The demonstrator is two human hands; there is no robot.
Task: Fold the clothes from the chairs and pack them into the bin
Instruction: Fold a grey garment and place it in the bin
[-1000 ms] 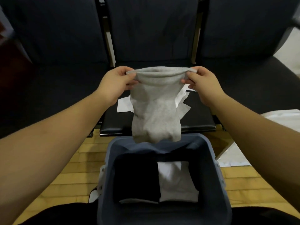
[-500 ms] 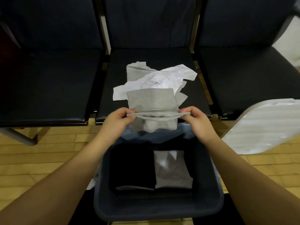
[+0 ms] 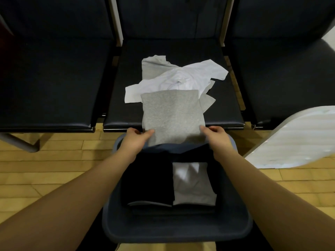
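- Both bare forearms reach forward from the bottom corners and converge above the far rim of a dark blue plastic bin [image 3: 176, 230], which stands on the wooden floor [image 3: 54, 165] at the person's feet.
- The left hand [image 3: 135, 139] is at the bin's far left corner, thumb on top; the right hand [image 3: 216, 137] mirrors it at the far right corner.
- A folded grey garment [image 3: 172, 113] lies flat between the hands, reaching from the bin's far rim back onto the seat of the middle black chair [image 3: 224, 109].
- Beyond the bin, on that same seat, a crumpled white T-shirt [image 3: 181, 80] lies over another grey garment [image 3: 152, 65], and the folded piece partly covers them.
- Inside the bin, a folded black garment [image 3: 146, 182] fills the left side and a folded pale grey-white garment [image 3: 192, 185] the right.
- More black chairs flank the middle one; a white rounded panel [image 3: 297, 138] lies right of the bin.
- Each hand pinches a near corner of the folded grey garment, fingers curled beneath the cloth, thumbs pressing from above.
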